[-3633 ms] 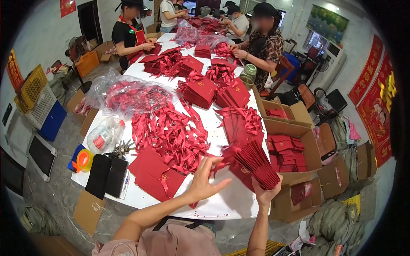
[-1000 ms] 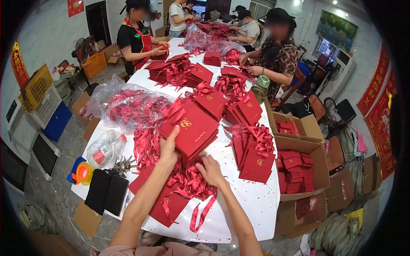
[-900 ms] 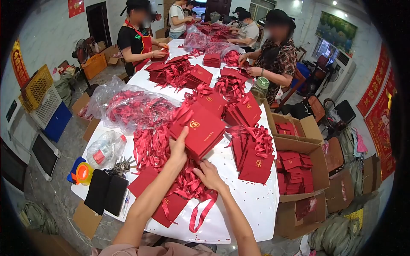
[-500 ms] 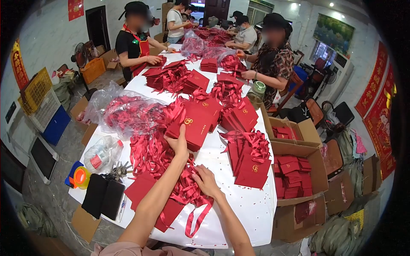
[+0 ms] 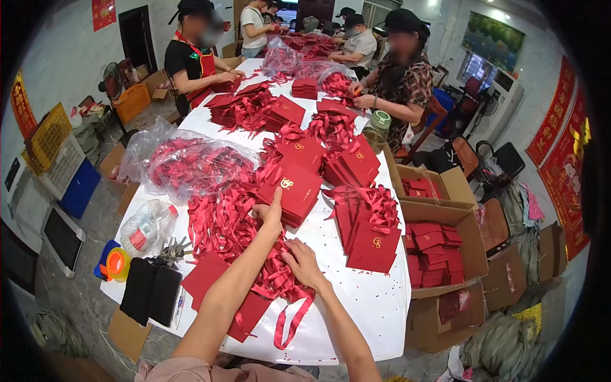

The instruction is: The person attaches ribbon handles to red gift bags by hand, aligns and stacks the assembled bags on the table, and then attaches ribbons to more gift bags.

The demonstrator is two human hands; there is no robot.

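My left hand point(image 5: 270, 213) grips the lower left edge of a stack of red bags point(image 5: 291, 194) with a gold logo, its thumb on top. The stack lies at the middle of the white table point(image 5: 344, 305), against other red bags point(image 5: 301, 153). My right hand point(image 5: 304, 261) rests on the right side of a heap of loose red ribbons point(image 5: 223, 223), fingers apart and partly curled. Under my left forearm lie flat red bags point(image 5: 207, 277). To the right of my hands is a fanned pile of red bags with ribbons point(image 5: 372, 245).
Cardboard boxes of red bags point(image 5: 439, 254) stand right of the table. At the left are a plastic bag with a bottle point(image 5: 149, 226), orange tape point(image 5: 118, 262), keys point(image 5: 175, 249) and black cases point(image 5: 149, 293). Co-workers point(image 5: 404, 76) stand along the table; a jar point(image 5: 377, 130) is near one.
The stack under my left hand has come down from above the table onto the bags at its middle. My right hand has moved from the right side onto the ribbon heap.
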